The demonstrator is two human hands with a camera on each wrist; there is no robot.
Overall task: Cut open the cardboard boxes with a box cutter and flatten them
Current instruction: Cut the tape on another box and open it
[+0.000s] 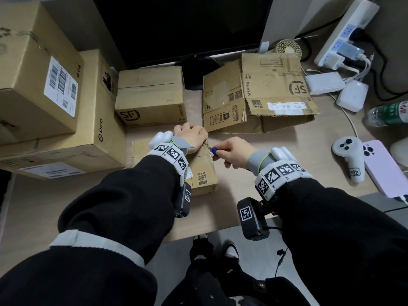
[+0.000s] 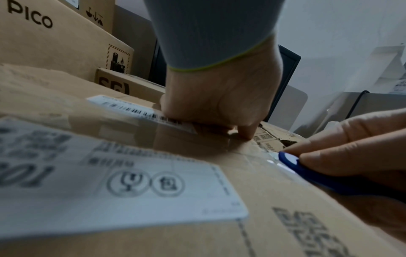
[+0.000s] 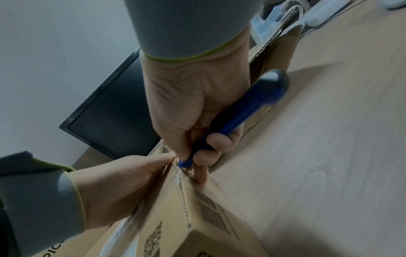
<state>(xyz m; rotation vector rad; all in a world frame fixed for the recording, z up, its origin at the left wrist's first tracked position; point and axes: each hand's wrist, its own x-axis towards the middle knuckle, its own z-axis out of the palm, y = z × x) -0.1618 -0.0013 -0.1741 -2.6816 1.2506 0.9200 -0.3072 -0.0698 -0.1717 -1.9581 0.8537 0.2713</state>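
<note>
- Cardboard box point(image 1: 202, 171) sits at the near edge of the desk point(image 1: 276, 155), just in front of us, so both hands reach its far end.
- We press our left hand point(image 1: 191, 135) down on the far top edge, fingers curled over it, to keep the box from sliding.
- Our right hand point(image 1: 234, 152) wraps the blue box cutter point(image 3: 232, 120), its tip at the taped upper edge beside the left hand; we judge the cut is just starting.
- One flattened box point(image 1: 258, 93) lies beyond; sealed boxes point(image 1: 150, 96) wait at left.
</note>
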